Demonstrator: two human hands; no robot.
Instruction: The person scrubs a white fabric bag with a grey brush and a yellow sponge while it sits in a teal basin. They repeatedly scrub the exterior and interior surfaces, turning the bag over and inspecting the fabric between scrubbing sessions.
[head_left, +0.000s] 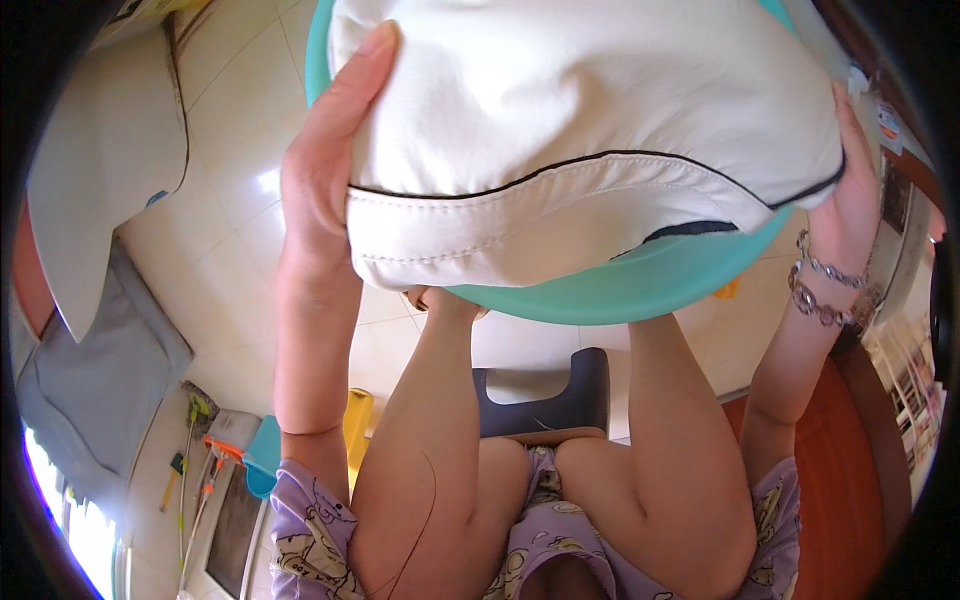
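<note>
A white cloth item (525, 97) with black piping and a stitched, curved edge band fills the upper middle of the head view. My left hand (326, 150) grips its left side, the thumb lying on top of the fabric. On the far right side my right hand (851, 180) holds the other edge, and most of its fingers are hidden behind the cloth. A teal plastic basin (600, 292) shows beneath and around the cloth, its front rim near my shins. What the basin contains is hidden.
A dark stool (555, 409) is under me on the tiled floor (232, 225). To the left are a pale panel (112, 135), a grey cloth-like cover (105, 367), long-handled cleaning tools (187, 480) and a blue dustpan (262, 457). Reddish-brown furniture (832, 480) stands at right.
</note>
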